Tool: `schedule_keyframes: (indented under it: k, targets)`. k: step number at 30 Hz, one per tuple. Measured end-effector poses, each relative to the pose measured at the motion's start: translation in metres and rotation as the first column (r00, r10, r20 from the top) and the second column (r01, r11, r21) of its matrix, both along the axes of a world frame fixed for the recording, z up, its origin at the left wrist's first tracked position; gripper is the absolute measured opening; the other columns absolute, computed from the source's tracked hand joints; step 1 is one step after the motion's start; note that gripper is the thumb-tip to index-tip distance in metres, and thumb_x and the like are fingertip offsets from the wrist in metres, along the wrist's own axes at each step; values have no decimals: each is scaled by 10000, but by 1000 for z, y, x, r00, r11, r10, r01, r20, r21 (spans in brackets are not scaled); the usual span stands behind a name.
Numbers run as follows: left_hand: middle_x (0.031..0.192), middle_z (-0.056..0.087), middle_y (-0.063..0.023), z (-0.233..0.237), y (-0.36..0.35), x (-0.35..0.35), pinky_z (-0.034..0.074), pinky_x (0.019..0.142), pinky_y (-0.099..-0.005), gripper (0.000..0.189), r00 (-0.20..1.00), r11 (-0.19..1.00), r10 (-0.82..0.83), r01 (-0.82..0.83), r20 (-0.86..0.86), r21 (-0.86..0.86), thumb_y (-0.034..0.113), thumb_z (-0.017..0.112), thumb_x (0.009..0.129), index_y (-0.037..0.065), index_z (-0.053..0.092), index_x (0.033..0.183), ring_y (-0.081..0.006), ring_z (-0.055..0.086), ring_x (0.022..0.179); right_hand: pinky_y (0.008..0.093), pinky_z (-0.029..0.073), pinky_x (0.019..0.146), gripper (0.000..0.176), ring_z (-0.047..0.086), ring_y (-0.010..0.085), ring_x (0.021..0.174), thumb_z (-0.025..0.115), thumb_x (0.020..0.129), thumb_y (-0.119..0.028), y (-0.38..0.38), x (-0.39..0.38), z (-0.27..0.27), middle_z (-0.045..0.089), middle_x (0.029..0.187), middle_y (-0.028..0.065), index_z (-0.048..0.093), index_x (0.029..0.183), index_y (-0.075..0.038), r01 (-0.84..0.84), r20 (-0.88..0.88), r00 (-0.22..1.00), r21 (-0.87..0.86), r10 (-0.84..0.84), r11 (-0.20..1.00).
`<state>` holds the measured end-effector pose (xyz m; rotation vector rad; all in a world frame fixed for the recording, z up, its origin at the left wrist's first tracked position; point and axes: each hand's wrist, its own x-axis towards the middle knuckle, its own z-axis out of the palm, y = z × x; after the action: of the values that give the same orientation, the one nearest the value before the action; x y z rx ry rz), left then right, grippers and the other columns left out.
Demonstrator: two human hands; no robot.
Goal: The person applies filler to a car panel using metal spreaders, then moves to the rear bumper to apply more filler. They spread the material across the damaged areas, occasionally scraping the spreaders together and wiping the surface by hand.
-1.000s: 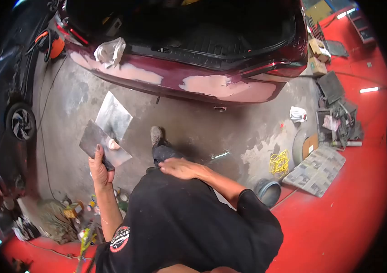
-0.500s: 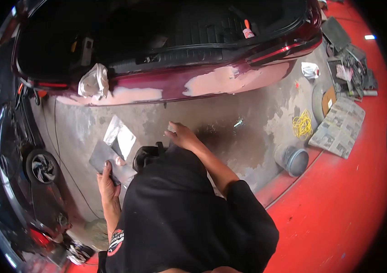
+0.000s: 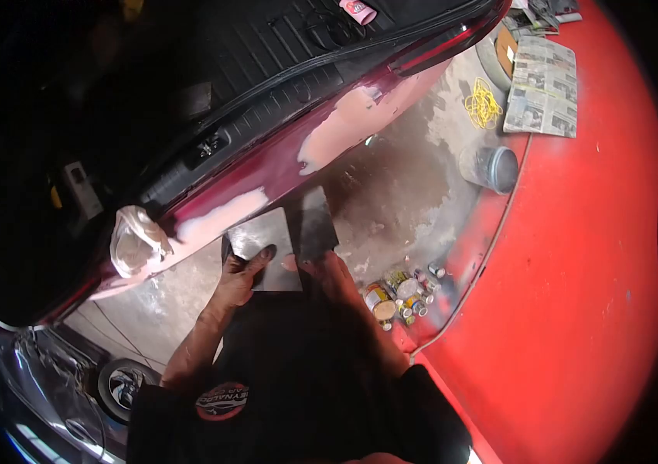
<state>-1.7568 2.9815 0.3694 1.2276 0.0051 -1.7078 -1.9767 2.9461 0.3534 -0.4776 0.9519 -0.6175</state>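
Note:
My left hand grips a flat metallic plate by its left side, thumb on top. A small pinkish lump shows near the plate's right edge. Close beside it, my right hand is closed at the lower end of a dark grey flat piece, its fingers partly in shadow. Both flat pieces are in front of the maroon car's rear bumper, which has pale pink patches. A crumpled white cloth lies on the bumper's left part.
The open trunk is at the top, with a pink-labelled container. Several cans, a bucket, yellow cord and newspaper are on the right. A dark car with a wheel is at lower left.
The view has turned toward the bumper's left part. My hands have come together from apart. The dark flat piece now shows upright at my right hand, and cans have come into view.

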Motion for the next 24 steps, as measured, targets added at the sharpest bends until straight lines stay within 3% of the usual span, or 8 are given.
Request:
schedule_keyframes:
  k: [4, 6, 10, 12, 13, 14, 16, 24]
  targets:
    - [1114, 696, -6, -30, -18, 7, 510, 889, -299, 244, 979, 973, -196, 187, -63, -136, 67, 674, 960, 62, 662, 1204, -97, 634, 1022, 462, 314, 1150, 681, 448, 227, 1357, 309, 1058, -565, -10, 44, 25, 468, 1485, 133, 425, 1467, -33, 363, 215, 920, -161, -327, 918]
    - [1113, 695, -12, -38, -22, 6, 510, 887, -302, 232, 975, 961, -223, 221, 10, -169, 48, 651, 968, 53, 660, 1200, -101, 635, 1017, 487, 276, 1173, 728, 400, 259, 1401, 297, 1048, -576, -24, 49, 15, 422, 1527, 152, 375, 1508, -18, 354, 53, 933, -333, -357, 874]
    - [1091, 695, -29, -68, -14, 16, 516, 885, -297, 218, 983, 994, -71, 56, -166, -95, 21, 615, 979, 50, 646, 1193, -121, 647, 1011, 581, 231, 1167, 789, 273, 344, 1475, 367, 1008, -577, -79, 21, -44, 313, 1590, 188, 302, 1541, 1, -382, -675, 705, -620, -218, 686]
    - [1087, 694, -26, -78, -1, 27, 521, 878, -302, 223, 924, 955, -179, 245, 338, -165, 43, 633, 974, 60, 643, 1196, -126, 651, 1007, 629, 209, 1164, 830, 209, 386, 1512, 402, 988, -577, -113, 9, -82, 258, 1621, 206, 266, 1558, 11, -720, -879, 382, -476, -284, 505]
    - [1087, 693, -25, -76, 0, 26, 523, 876, -307, 229, 918, 967, -160, 219, 364, -127, 54, 644, 970, 64, 641, 1198, -130, 653, 1005, 659, 194, 1153, 841, 216, 385, 1510, 443, 965, -575, -132, 12, -101, 261, 1621, 204, 290, 1549, 10, -800, -897, 342, -435, -282, 414]
    - [1087, 693, -23, -74, 2, 24, 525, 873, -311, 236, 910, 978, -141, 190, 390, -90, 65, 654, 966, 69, 640, 1201, -133, 655, 1003, 689, 180, 1142, 852, 224, 384, 1508, 484, 942, -573, -150, 17, -119, 263, 1621, 202, 313, 1539, 10, -866, -911, 304, -387, -280, 318]
    - [1090, 693, -21, -63, 1, 17, 530, 870, -324, 256, 997, 987, 73, -77, 32, 140, 87, 677, 955, 77, 638, 1208, -142, 659, 1000, 693, 168, 1145, 852, 230, 364, 1510, 496, 930, -582, -187, 29, -137, 258, 1627, 183, 330, 1533, -3, -875, -876, 350, -432, -332, 216]
    - [1117, 681, -42, -71, 15, -29, 543, 887, -378, 349, 981, 973, 192, -190, -5, 130, 94, 713, 926, 86, 607, 1259, -189, 662, 1020, 744, 134, 1121, 877, 249, 322, 1506, 549, 895, -582, -216, 25, -153, 252, 1642, 127, 334, 1534, -21, -890, -842, 372, -443, -392, 106]
